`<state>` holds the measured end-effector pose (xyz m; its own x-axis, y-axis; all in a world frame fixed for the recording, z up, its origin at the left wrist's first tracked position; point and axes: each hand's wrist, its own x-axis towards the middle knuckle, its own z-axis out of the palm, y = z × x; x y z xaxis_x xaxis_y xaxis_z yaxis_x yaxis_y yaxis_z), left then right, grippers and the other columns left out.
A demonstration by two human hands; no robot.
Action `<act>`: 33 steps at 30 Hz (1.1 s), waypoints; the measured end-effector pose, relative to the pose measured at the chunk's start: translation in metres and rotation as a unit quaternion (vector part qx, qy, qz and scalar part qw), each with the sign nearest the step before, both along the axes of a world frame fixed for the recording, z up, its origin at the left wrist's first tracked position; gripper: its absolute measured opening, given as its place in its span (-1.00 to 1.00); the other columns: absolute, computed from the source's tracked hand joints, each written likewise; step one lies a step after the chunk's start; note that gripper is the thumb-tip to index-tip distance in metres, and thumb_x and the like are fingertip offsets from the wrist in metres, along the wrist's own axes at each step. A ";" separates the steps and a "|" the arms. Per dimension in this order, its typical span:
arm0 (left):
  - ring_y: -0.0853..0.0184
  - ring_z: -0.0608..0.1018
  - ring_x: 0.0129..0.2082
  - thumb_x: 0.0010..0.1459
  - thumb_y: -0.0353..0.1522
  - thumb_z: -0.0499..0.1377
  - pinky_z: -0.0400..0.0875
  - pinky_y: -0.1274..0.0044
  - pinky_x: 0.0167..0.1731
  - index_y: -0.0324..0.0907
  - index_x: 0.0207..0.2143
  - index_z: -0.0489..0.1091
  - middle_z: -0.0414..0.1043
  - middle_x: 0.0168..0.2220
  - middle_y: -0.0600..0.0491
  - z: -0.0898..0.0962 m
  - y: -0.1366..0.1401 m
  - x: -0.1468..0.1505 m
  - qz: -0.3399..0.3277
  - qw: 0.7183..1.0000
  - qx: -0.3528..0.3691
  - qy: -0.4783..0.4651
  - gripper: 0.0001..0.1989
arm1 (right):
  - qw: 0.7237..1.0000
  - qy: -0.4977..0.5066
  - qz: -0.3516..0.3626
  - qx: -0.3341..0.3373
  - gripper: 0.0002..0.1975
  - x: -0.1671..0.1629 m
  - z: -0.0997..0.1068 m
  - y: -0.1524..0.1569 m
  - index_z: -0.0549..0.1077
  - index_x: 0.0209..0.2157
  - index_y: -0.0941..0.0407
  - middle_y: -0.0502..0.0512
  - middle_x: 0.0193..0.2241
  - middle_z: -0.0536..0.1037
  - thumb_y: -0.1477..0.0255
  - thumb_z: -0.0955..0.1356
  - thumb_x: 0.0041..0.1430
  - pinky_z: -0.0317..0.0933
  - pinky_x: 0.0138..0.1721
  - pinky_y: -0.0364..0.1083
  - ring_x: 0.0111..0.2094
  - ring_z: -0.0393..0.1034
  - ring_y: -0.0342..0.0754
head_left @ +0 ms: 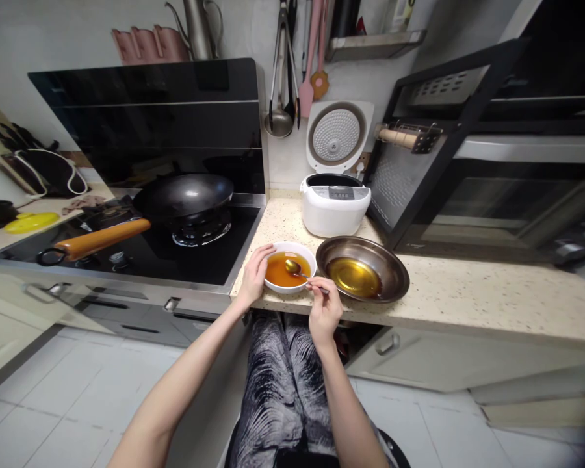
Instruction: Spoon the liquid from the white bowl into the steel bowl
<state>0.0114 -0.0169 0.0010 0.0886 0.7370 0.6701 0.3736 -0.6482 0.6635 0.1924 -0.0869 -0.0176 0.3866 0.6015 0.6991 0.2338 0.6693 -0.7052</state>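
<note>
A white bowl (297, 247) of amber liquid (279, 270) stands at the counter's front edge. My left hand (255, 278) grips its left rim, fingertips over the edge. Pinched in the fingers of my right hand (325, 309) is the handle of a metal spoon (293, 266). The spoon's bowl is over or in the amber liquid; I cannot tell how deep. Close by on the right sits a wide, shallow metal basin (397, 266) with clear yellow liquid (353, 276) in its bottom.
Behind the bowls stands a white rice cooker (335, 211), lid up. On the left, a black wok (190, 195) with a wooden handle rests on the stove. A dark rack (394, 175) with an oven rises on the right. Utensils (280, 120) hang on the wall.
</note>
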 end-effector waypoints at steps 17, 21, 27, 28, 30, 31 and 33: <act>0.10 0.42 0.29 0.43 -0.23 -0.02 0.22 0.17 0.35 -0.18 0.08 0.49 0.40 0.25 -0.15 0.003 -0.001 -0.003 -0.003 1.000 -0.020 0.012 -0.61 | 0.998 0.047 -0.020 0.025 -0.86 0.002 0.008 -0.009 0.47 -0.26 0.08 0.05 -0.30 0.59 0.43 0.30 0.40 0.42 -0.17 -0.06 -0.28 0.51 -0.10; 0.11 0.42 0.29 0.44 -0.22 -0.04 0.19 0.18 0.37 -0.18 0.06 0.50 0.41 0.24 -0.14 0.004 -0.001 -0.002 -0.013 0.999 -0.032 -0.004 -0.59 | 0.998 0.052 -0.018 0.022 -0.87 0.003 0.009 -0.010 0.48 -0.26 0.08 0.05 -0.29 0.59 0.43 0.30 0.40 0.42 -0.17 -0.07 -0.28 0.51 -0.10; 0.13 0.41 0.30 0.44 -0.24 -0.05 0.17 0.19 0.39 -0.19 0.07 0.50 0.40 0.26 -0.13 0.001 0.003 -0.003 -0.003 0.999 -0.042 -0.011 -0.59 | 0.998 0.054 -0.025 0.025 -0.86 0.005 0.012 -0.010 0.47 -0.26 0.08 0.06 -0.29 0.58 0.42 0.30 0.40 0.43 -0.15 -0.05 -0.27 0.52 -0.09; 0.13 0.41 0.31 0.43 -0.25 -0.03 0.16 0.19 0.39 -0.18 0.07 0.50 0.40 0.26 -0.13 0.001 0.004 -0.004 -0.001 0.999 -0.042 -0.011 -0.61 | 0.998 0.055 -0.026 0.027 -0.86 0.005 0.013 -0.010 0.47 -0.26 0.09 0.06 -0.29 0.58 0.42 0.30 0.41 0.43 -0.16 -0.05 -0.28 0.52 -0.10; 0.11 0.40 0.31 0.42 -0.26 -0.01 0.16 0.17 0.39 -0.17 0.08 0.50 0.40 0.27 -0.12 -0.001 0.006 -0.005 0.000 0.999 -0.042 -0.009 -0.62 | 0.998 0.057 -0.031 0.028 -0.86 0.007 0.016 -0.011 0.47 -0.25 0.09 0.06 -0.29 0.58 0.42 0.29 0.41 0.43 -0.17 -0.06 -0.28 0.52 -0.10; 0.11 0.41 0.31 0.41 -0.26 -0.01 0.16 0.17 0.38 -0.16 0.08 0.50 0.40 0.27 -0.12 -0.002 0.006 -0.005 0.000 0.999 -0.041 -0.008 -0.62 | 0.997 0.059 -0.035 0.026 -0.86 0.007 0.017 -0.011 0.48 -0.25 0.09 0.06 -0.28 0.58 0.42 0.29 0.41 0.43 -0.17 -0.06 -0.29 0.52 -0.11; 0.10 0.41 0.31 0.41 -0.26 -0.01 0.17 0.16 0.38 -0.16 0.08 0.50 0.41 0.26 -0.12 -0.002 0.007 -0.005 0.001 0.999 -0.041 -0.008 -0.62 | 0.997 0.062 -0.043 0.024 -0.86 0.009 0.020 -0.012 0.48 -0.25 0.10 0.07 -0.28 0.58 0.41 0.30 0.41 0.43 -0.18 -0.06 -0.29 0.52 -0.11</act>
